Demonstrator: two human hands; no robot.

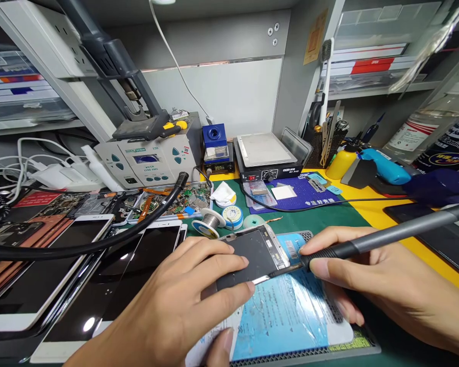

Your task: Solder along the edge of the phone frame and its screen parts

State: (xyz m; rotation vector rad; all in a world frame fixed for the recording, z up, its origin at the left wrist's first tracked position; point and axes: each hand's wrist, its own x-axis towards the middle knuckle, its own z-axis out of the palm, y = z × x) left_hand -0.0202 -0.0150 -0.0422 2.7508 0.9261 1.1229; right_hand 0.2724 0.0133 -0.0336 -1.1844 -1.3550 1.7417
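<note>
My left hand (179, 295) lies over a dark phone screen (251, 252), back side up. Its fingers press on the panel, and the thumb is lower, by the near side. Small metal contacts and a pale strip show along the panel's right end. In my right hand (371, 275) is a black soldering iron (352, 246), held near its grip between thumb and fingers. The iron's thin tip points left and reaches the panel's near right edge; whether it touches cannot be made out. A blue and white plastic-wrapped sheet (283, 316) lies beneath on a mat.
Solder spool (211, 222) and blue tape roll (232, 217) sit just behind the panel. Several phones (61, 265) lie at left, crossed by a black hose (137, 229). A rework station (149, 158) and hot plate (268, 158) stand at the back. The iron's cable (321, 206) crosses behind my right hand.
</note>
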